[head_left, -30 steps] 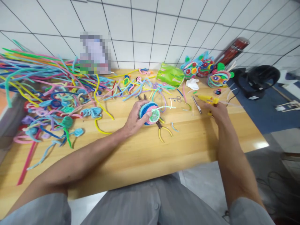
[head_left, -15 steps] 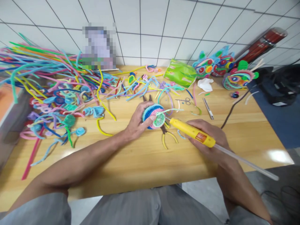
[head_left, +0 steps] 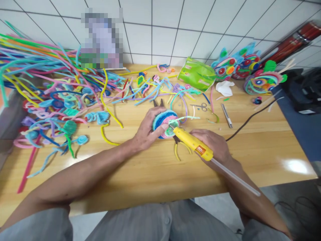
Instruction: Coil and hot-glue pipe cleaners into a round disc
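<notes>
My left hand [head_left: 150, 130] is closed around a round craft piece [head_left: 160, 120] coiled from blue, pink and mint pipe cleaners, its thumb pressed on the front. A loose pale green end sticks out to the right. In my right hand [head_left: 212, 144] is a yellow glue gun [head_left: 192, 140], with a clear glue stick [head_left: 235, 177] poking out of its back. The nozzle is at the mint coil on the front of the piece; whether it touches I cannot tell. Yellow-handled pliers [head_left: 177, 150] lie under the craft piece, partly hidden by it.
Loose pipe cleaners [head_left: 50, 70] heap up on the left. Scissors [head_left: 202, 107], a utility knife [head_left: 227, 116], white tissue [head_left: 225, 88] and a green packet [head_left: 197, 74] lie behind my hands. Colourful craft heads [head_left: 263, 82] stand at the back right. A dark cord [head_left: 244, 124] runs across the right side.
My right hand has picked the glue gun up from the right of the table and brought it left to the craft piece. My left hand keeps its hold. The view has shifted somewhat.
</notes>
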`<state>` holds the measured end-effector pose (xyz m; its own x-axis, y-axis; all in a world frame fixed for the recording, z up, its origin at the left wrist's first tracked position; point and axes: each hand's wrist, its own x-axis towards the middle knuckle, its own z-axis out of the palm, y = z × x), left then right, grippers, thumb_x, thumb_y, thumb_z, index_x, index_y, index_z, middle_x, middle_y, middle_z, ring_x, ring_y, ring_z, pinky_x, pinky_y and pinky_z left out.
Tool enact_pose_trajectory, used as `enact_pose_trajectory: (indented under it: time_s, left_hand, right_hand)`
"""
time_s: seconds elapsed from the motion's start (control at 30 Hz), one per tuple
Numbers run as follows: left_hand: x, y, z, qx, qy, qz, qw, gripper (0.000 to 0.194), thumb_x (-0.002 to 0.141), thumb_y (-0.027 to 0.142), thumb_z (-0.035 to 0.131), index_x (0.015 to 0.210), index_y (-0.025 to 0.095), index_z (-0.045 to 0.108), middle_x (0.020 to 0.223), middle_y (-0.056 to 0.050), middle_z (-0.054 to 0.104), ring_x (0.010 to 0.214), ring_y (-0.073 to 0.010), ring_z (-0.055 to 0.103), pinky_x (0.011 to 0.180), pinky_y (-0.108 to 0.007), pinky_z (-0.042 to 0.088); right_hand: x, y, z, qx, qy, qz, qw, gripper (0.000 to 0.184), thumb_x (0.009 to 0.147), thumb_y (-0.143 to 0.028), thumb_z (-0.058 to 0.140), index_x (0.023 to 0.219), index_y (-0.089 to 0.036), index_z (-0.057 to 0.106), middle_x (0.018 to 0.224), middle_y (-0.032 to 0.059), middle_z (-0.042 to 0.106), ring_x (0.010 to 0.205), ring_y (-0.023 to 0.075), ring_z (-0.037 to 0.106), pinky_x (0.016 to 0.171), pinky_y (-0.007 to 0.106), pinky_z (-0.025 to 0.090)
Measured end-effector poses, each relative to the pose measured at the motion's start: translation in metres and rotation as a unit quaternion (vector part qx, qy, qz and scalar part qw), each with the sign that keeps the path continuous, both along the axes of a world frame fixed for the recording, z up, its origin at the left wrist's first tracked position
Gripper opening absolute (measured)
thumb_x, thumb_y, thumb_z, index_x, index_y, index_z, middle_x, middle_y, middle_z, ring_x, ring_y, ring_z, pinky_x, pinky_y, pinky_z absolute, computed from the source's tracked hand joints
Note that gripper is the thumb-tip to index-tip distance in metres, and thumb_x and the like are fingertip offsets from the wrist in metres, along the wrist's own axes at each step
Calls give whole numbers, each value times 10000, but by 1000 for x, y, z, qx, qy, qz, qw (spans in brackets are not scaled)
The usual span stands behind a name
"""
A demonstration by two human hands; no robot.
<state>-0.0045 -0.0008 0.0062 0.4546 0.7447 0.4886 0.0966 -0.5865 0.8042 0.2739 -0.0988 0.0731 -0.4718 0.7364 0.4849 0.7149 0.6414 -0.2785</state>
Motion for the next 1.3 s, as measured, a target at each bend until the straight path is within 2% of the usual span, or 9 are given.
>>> enact_pose_trajectory:
  time_s: [0.23,0.47,0.7,1.3]
  left_hand:
    - [0,1,-1,6,5,3,1000,496,1105,515,607,1539,290,524,1516,-152,620,1447,-316,610,1220,-562,543]
    - [2,1,-3,5,-4,5,1000,494,1099,518,621,1532,295,535,1502,-140,629,1426,-306,623,1210,-541,546]
    - [2,1,-3,1,-12,3,1000,485,1097,502,631,1527,297,542,1496,-136,633,1414,-306,629,1206,-542,546]
    - [2,1,-3,6,-7,8,1000,487,1106,510,617,1529,279,544,1492,-141,626,1421,-301,621,1218,-533,536]
  right_hand:
    - [0,-4,-3,-18,6,-26,1000,320,1018,-196,625,1318,-288,688,1128,87,854,969,275,844,793,372,672]
    - [-4,-4,1,24,-22,-36,999,287,1021,-163,597,1284,-268,642,1065,87,848,898,260,840,736,359,658]
    - [-3,-6,-9,7,15,-30,999,220,1076,-301,596,1281,-290,674,1058,71,847,928,262,833,763,377,669]
    - [-5,-7,-4,5,2,-48,999,153,1051,-186,590,1184,-254,624,1009,48,825,880,212,817,745,305,624]
